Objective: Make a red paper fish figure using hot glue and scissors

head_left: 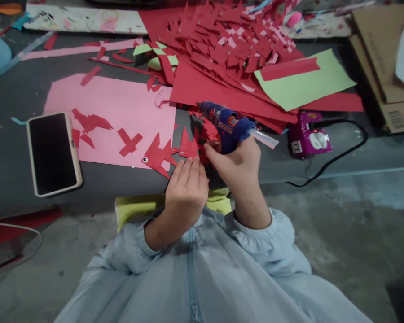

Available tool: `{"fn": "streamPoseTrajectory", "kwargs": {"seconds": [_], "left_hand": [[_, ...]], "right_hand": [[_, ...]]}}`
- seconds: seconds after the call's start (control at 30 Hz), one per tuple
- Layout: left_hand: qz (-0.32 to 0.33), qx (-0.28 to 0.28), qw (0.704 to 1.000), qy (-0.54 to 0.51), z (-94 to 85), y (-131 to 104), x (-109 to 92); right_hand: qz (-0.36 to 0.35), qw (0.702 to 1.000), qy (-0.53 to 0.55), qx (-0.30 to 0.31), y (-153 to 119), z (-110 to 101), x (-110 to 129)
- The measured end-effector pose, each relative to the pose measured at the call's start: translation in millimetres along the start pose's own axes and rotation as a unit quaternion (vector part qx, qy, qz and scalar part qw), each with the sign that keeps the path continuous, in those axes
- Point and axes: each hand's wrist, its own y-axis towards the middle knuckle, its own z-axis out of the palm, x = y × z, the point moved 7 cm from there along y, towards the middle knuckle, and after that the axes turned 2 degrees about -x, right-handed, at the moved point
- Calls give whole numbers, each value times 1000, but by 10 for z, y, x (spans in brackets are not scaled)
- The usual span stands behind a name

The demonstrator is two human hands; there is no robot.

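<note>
My left hand lies over the table's front edge, fingers together and stretched out, their tips on a small red paper fish with a googly eye. Left of it another red paper fish overlaps the edge of the pink sheet. My right hand is wrapped round a blue glue gun, its nozzle pointing left and a clear glue stick jutting out behind. The right thumb reaches toward red paper pieces beside the gun. What lies beneath the hands is partly hidden.
A phone lies at the left. Red cut pieces rest on the pink sheet. Behind are a heap of red paper shapes and a green sheet. A purple box with a black cable and cardboard stand right.
</note>
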Motion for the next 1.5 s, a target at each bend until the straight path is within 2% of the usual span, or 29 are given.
{"fn": "streamPoseTrajectory", "kwargs": {"seconds": [0.43,0.53,0.67,0.8,0.97,1.23,1.33,1.5], "left_hand": [[2,1,1000,-5,23,-41,10],[2,-8,999,-34,-41,-45,36],[-34,-22,998,-57,-226,-53,184],[-74,-26,997,-19,-323,-115,424],[-69,-42,997,-3,-237,-211,592],[-81,-26,996,-25,-127,-261,618],[-78,-7,997,-12,-125,-250,609],[-91,44,995,-24,-90,-213,614]], "right_hand": [[50,996,61,36,27,27,61],[67,995,57,40,24,22,67],[68,993,92,16,-12,-115,113],[83,988,130,21,-57,-245,149],[75,987,144,-8,-103,-274,258],[116,989,86,-26,-237,-54,276],[127,989,66,-35,-277,-30,236],[103,990,75,-60,-336,-18,223]]}}
